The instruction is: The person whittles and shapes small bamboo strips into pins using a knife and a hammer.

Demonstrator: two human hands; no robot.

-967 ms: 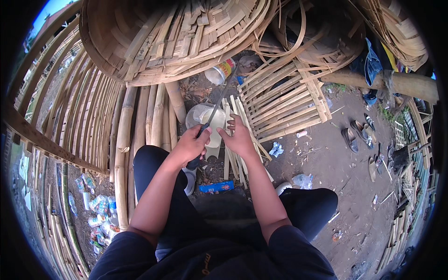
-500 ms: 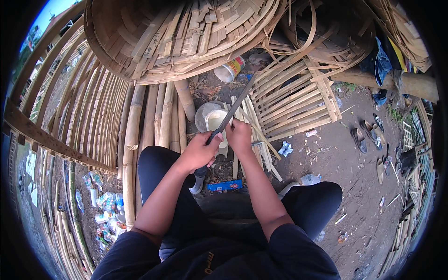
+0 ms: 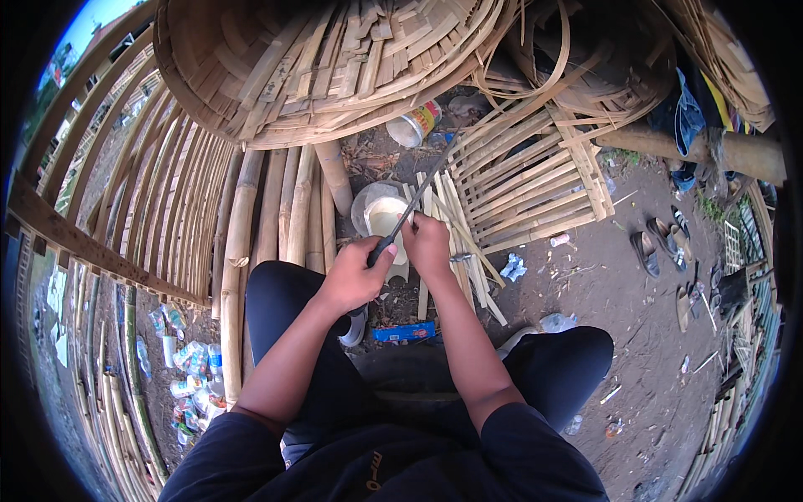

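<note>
My left hand [image 3: 355,272] is closed round the black handle of a long, dark-bladed machete [image 3: 431,174]. Its blade slants away from me, up and to the right. Beside the blade near the handle is my right hand [image 3: 428,245], fingers bent and pressed together against it. Whether a small thing sits in those fingers is hidden. Under the blade, between my knees, stands an open white container [image 3: 386,214] with pale stuff inside. Pale split bamboo strips [image 3: 456,205] lie on the ground just right of my right hand.
Large woven bamboo baskets [image 3: 335,75] hang over the far side. A slatted bamboo panel [image 3: 535,180] lies at the right, bamboo poles [image 3: 272,209] at the left. A blue box [image 3: 403,332] is between my feet. Sandals [image 3: 652,247] and plastic bottles [image 3: 192,360] are scattered about.
The machete blade has turned, showing a thinner profile now than before. My left hand has shifted and rolled slightly with the handle; my right hand stays almost in place.
</note>
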